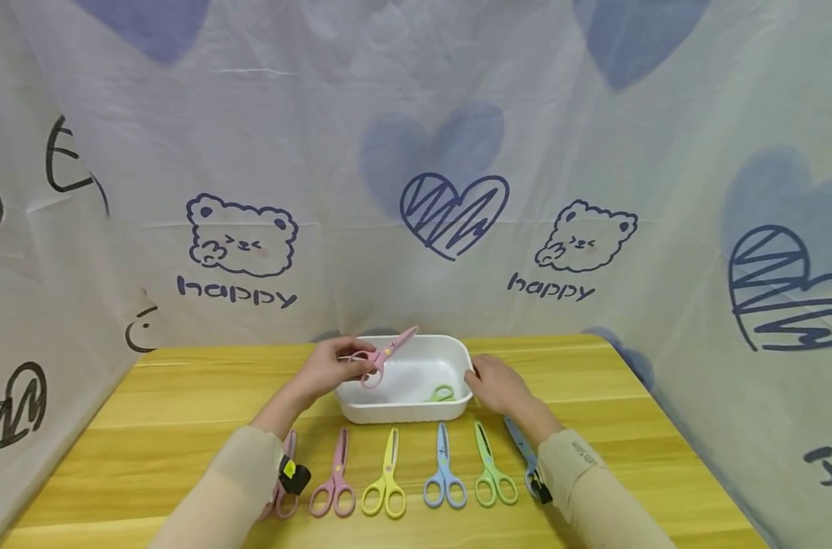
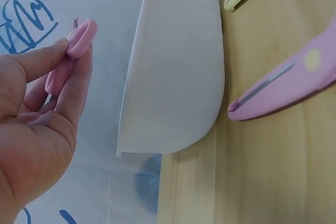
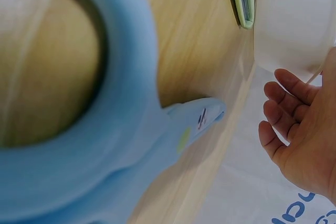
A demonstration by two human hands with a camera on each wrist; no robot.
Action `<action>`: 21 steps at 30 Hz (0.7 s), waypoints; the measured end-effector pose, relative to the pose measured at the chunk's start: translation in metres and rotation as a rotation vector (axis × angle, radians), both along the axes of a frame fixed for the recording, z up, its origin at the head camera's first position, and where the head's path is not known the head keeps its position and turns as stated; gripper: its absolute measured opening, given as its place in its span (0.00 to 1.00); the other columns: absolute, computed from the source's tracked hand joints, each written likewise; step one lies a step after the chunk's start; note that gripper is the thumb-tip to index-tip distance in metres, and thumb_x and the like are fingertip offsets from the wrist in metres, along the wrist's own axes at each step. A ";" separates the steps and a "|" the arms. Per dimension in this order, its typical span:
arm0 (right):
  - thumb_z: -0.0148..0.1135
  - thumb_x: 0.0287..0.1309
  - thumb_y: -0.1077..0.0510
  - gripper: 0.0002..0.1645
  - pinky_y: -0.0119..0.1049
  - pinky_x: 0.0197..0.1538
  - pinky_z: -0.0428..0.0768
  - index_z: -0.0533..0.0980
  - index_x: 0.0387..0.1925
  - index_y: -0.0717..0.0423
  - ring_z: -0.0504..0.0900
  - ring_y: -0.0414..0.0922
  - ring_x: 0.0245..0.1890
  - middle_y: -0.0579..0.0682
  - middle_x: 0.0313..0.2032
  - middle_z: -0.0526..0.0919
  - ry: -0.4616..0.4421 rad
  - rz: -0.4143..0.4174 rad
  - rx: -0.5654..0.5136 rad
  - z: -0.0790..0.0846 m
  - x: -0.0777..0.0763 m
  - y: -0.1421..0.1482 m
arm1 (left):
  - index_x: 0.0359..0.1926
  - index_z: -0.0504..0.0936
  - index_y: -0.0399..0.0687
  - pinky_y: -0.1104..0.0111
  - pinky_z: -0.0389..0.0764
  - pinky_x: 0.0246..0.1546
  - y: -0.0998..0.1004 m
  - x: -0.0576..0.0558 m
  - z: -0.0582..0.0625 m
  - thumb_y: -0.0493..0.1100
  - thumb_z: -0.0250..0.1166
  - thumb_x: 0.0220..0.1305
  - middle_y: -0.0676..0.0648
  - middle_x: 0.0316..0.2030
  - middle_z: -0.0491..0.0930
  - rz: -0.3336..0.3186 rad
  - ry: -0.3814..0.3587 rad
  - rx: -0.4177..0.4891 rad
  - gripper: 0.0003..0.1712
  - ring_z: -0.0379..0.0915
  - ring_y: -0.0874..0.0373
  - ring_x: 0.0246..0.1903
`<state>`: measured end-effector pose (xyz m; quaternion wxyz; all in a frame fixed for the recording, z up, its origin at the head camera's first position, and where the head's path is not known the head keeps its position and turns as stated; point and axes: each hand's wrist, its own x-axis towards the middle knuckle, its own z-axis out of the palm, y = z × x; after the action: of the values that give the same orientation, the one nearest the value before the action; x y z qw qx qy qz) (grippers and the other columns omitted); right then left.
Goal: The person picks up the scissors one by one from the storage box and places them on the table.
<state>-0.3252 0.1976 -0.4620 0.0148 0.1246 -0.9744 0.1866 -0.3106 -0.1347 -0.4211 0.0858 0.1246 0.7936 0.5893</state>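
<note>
My left hand (image 1: pixel 329 371) pinches a pair of pink scissors (image 1: pixel 381 357) by the handle loops, above the left side of a white plastic bin (image 1: pixel 405 412). The blades point up and to the right. In the left wrist view, the thumb and fingers of the left hand (image 2: pixel 44 98) press on the pink loops (image 2: pixel 83 39). At the bin's right end, my right hand (image 1: pixel 501 385) holds the rim with bent fingers; its thumb is hidden in the right wrist view. Inside the bin, a green scissors handle (image 1: pixel 444 393) shows near the front wall.
A row of scissors lies on the wooden table (image 1: pixel 196 412) before the bin: pink (image 1: pixel 333 484), yellow (image 1: pixel 388 476), blue (image 1: pixel 444 469) and green (image 1: pixel 489 469). Another pink pair (image 1: pixel 287 503) and blue pair (image 1: pixel 521 440) lie partly under the forearms. A printed cloth (image 1: pixel 347 252) hangs behind.
</note>
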 end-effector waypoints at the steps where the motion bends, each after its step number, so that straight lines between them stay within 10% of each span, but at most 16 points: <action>1: 0.50 0.75 0.51 0.24 0.54 0.62 0.76 0.77 0.59 0.63 0.79 0.56 0.55 0.58 0.54 0.82 -0.002 0.001 -0.001 0.000 0.000 0.000 | 0.57 0.83 0.38 0.59 0.86 0.47 -0.002 0.003 0.000 0.38 0.70 0.68 0.41 0.46 0.86 0.014 -0.003 0.013 0.18 0.84 0.54 0.40; 21: 0.49 0.76 0.50 0.25 0.54 0.63 0.76 0.78 0.59 0.64 0.79 0.57 0.56 0.59 0.54 0.82 0.004 0.012 -0.008 0.000 0.000 0.001 | 0.62 0.76 0.31 0.65 0.85 0.50 -0.059 0.069 0.006 0.38 0.69 0.70 0.34 0.60 0.77 0.154 -0.010 0.117 0.24 0.84 0.57 0.48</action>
<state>-0.3250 0.1984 -0.4625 0.0163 0.1308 -0.9729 0.1902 -0.2413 -0.1937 -0.4150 0.0367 0.0652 0.7646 0.6401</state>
